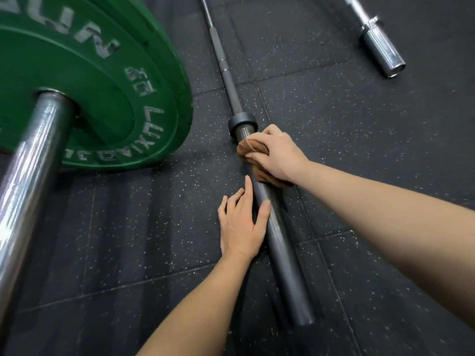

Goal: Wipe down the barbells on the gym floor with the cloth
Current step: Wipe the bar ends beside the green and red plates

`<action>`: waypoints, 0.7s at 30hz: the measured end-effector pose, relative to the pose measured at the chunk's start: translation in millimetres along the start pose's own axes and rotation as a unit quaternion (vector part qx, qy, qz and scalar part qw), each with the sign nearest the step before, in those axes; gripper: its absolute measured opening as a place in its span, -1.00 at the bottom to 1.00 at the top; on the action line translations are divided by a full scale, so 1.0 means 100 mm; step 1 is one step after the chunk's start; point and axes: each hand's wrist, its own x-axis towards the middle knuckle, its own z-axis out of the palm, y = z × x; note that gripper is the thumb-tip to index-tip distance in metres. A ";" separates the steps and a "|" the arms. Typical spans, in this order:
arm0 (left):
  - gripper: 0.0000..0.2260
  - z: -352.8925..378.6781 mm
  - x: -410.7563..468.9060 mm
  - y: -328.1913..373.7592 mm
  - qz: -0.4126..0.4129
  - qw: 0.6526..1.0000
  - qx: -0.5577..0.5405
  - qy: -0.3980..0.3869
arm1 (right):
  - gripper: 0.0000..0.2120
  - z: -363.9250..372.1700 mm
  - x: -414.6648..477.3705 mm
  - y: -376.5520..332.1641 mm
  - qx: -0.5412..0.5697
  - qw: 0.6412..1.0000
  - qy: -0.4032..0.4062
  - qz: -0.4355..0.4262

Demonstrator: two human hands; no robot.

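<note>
Left grip (240,224) flat, right (277,152) (curled) holding cloth (245,149)

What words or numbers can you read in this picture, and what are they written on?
"LUXIAOJ": white letters on the green round rubber weight plate, the rest hidden behind the shiny steel bar sleeve.
"KG": same plate; the number beside it is too worn to read.
Big worn letters at the plate's top: cut off, unreadable.
Dark grey barbell and brown cloth: no writing.

"LUXIAOJ…" on the green weight plate (154,73)
</note>
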 end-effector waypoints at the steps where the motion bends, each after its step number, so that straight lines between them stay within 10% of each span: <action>1: -0.36 0.01 0.01 -0.01 -0.006 1.000 -0.008 0.001 | -0.75 -0.02 -0.11 0.01 0.004 1.000 -0.002 -0.006; 21: -0.44 0.05 0.05 -0.06 -0.028 0.999 -0.026 0.005 | -0.74 -0.03 -0.32 0.02 -0.026 0.999 -0.011 -0.024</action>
